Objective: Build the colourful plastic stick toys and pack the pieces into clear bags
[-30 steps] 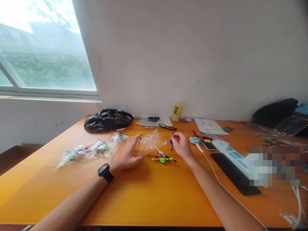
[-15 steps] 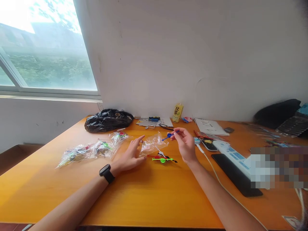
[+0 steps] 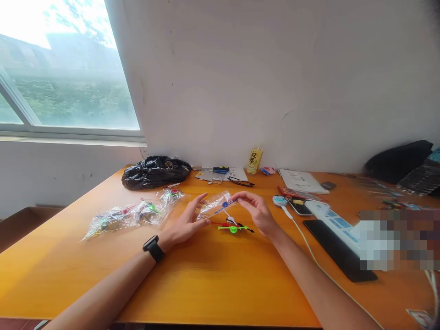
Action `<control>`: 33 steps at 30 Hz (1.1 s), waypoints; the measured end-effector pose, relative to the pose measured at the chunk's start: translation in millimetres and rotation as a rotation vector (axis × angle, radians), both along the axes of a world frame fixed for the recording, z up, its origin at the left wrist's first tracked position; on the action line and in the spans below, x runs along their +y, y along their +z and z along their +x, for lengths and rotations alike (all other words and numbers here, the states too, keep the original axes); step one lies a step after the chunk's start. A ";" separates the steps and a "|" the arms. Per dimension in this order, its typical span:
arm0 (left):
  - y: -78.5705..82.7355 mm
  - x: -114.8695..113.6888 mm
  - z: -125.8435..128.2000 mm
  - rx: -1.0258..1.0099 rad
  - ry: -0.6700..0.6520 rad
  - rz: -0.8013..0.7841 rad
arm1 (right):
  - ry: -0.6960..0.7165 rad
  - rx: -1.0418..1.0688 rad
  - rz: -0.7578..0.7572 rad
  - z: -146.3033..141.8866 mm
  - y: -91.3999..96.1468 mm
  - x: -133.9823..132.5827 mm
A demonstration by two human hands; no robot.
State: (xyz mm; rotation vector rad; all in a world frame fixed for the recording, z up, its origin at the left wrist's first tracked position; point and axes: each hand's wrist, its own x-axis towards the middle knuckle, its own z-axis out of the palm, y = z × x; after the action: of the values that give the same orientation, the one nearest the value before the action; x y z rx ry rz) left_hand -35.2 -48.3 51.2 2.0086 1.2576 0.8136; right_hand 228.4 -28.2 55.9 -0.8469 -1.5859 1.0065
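My right hand (image 3: 257, 213) pinches one end of a blue clock hand (image 3: 225, 204), a thin arrow with a round hub. The blue piece overlaps a clear plastic bag (image 3: 209, 208); whether it lies inside or in front I cannot tell. My left hand (image 3: 187, 222) rests at the bag's left end, thumb and fingers apart. Below the bag lies a small pile of loose clock hands: a green one (image 3: 233, 229) in front, with black, red and white ones behind it. Left of my left hand are filled clear bags (image 3: 113, 220) of similar coloured pieces.
A black plastic bag (image 3: 154, 173) sits at the back left. Behind are a screwdriver (image 3: 220, 170), glasses (image 3: 241, 182) and a yellow carton (image 3: 255, 161). To the right are a white cable (image 3: 305, 245), a phone (image 3: 300, 207) and a dark flat pad (image 3: 338, 250).
My right hand has moved left and slightly down, bringing the blue clock hand over the clear bag. My left hand has barely moved.
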 end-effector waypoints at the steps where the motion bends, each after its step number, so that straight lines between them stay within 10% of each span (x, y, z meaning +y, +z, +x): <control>1: 0.3 -0.3 0.2 -0.015 0.005 -0.015 | 0.003 -0.022 0.002 -0.1 -0.3 -0.2; 15: 8.5 -0.6 0.2 -0.138 -0.055 -0.155 | -0.042 -0.286 0.133 -5.5 -0.9 -4.3; 27: -27.6 20.2 -13.9 -0.725 -0.654 -0.556 | 0.194 -0.432 0.061 -16.0 68.6 -18.8; 33: -38.2 26.4 -11.3 -0.813 -0.616 -0.650 | 0.267 -0.402 0.052 -19.4 71.5 13.5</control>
State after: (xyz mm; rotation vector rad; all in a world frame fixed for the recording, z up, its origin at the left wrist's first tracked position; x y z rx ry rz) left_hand -46.5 -21.9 13.1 1.1990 0.3188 0.6719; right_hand 209.0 -14.8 127.4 -0.8532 -2.1016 1.0179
